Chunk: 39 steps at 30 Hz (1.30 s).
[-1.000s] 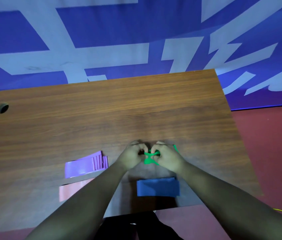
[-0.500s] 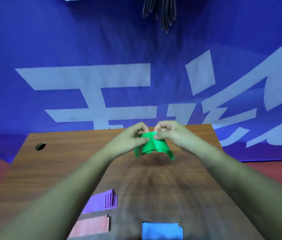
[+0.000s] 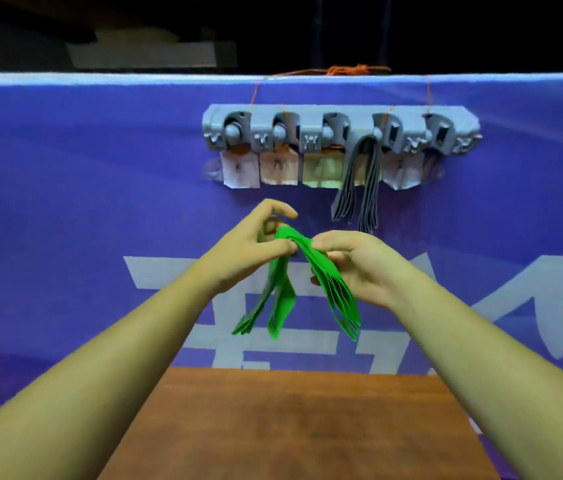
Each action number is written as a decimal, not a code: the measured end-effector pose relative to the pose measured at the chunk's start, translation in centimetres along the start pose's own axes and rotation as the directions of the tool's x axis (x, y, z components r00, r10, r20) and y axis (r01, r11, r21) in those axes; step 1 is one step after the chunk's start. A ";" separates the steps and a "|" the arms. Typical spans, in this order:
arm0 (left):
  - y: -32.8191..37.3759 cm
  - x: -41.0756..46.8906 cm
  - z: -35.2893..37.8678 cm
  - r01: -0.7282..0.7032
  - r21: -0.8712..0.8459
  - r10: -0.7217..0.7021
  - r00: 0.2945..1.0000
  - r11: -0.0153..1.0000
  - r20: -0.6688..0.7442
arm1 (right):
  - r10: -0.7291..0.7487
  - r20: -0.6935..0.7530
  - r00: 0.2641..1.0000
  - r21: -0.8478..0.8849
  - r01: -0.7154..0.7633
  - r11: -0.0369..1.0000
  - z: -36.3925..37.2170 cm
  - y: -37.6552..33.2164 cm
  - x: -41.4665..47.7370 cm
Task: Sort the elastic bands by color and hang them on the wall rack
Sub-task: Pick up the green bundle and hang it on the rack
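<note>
Now the green bands (image 3: pixel 328 282) have risen from the tabletop (image 3: pixel 290 427) to just below the rack (image 3: pixel 339 131), pinched in curled fingers of the left hand (image 3: pixel 249 251) and right hand (image 3: pixel 359 268), seemingly ready for hanging beside the grey bands (image 3: pixel 363 181).

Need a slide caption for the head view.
Left hand and right hand hold green bands below the wall rack, where grey bands already hang.

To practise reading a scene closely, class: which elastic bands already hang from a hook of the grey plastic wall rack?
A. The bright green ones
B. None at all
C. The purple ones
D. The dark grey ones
D: a bunch of dark grey elastic bands drapes over a hook of the grey plastic wall rack, while the bright green elastic bands are held below it by the left hand and right hand.
</note>
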<state>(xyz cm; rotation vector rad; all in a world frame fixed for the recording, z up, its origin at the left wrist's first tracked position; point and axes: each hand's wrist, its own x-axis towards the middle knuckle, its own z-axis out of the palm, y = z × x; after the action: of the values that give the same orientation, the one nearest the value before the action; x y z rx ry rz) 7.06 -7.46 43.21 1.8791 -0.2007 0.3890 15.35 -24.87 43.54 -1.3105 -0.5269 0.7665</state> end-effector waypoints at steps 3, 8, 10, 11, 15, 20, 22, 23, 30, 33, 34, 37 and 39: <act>1.8 0.9 -1.7 -0.015 -0.029 0.014 1.000 0.999 -0.026 | -0.182 0.018 0.983 -0.105 0.183 0.977 1.6 -1.7 0.5; 4.3 2.3 -4.1 -0.052 0.064 0.053 0.998 0.997 -0.023 | -0.441 0.109 0.891 -0.602 0.412 0.684 3.3 -3.6 1.1; 4.7 2.6 -4.8 -0.059 0.143 0.063 0.998 0.988 -0.021 | -0.515 0.105 0.851 -0.738 0.414 0.533 4.0 -3.9 1.3; 4.7 2.7 -5.1 -0.059 0.181 0.063 0.998 0.982 -0.015 | -0.549 0.103 0.830 -0.769 0.417 0.485 4.1 -4.1 1.5; 4.4 2.6 -6.5 -0.107 0.405 0.072 0.992 0.908 0.100 | -0.648 0.034 0.761 -0.817 0.395 0.421 3.8 -4.8 2.0; 3.9 3.7 -6.0 -0.257 0.618 0.164 0.965 0.743 0.205 | -0.669 0.022 0.743 -0.854 0.361 0.374 2.9 -4.9 2.0; 3.9 4.3 -5.8 -0.252 0.555 0.192 0.967 0.792 0.165 | -0.684 -0.009 0.729 -0.847 0.358 0.393 2.4 -4.9 1.9; 4.0 4.6 -5.7 -0.251 0.520 0.204 0.968 0.816 0.147 | -0.693 -0.031 0.720 -0.842 0.356 0.407 2.1 -5.0 1.9; 4.4 8.3 -4.6 -0.187 0.241 0.221 0.967 0.952 -0.125 | -0.820 -0.145 0.554 -0.852 0.351 0.388 2.3 -7.4 2.9; 4.6 9.8 -4.0 -0.193 0.197 0.237 0.943 0.961 -0.235 | -0.854 -0.186 0.486 -0.859 0.343 0.381 2.5 -8.7 4.7; 4.6 10.2 -3.7 -0.191 0.200 0.240 0.935 0.961 -0.262 | -0.864 -0.194 0.464 -0.865 0.336 0.374 2.5 -9.1 5.3; 4.1 11.0 -2.7 -0.173 0.280 0.268 0.899 0.944 -0.347 | -0.891 -0.166 0.422 -0.922 0.254 0.292 2.2 -9.6 6.8; 3.4 11.4 -2.4 -0.167 0.371 0.313 0.873 0.913 -0.375 | -0.895 -0.132 0.426 -0.962 0.162 0.219 2.0 -9.1 7.6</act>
<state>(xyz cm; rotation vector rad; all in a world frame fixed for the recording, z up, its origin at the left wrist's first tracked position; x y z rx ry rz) 16.22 -5.77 51.02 2.0428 -0.0760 1.0561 20.70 -18.53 52.24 -1.9695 -0.7526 -0.9235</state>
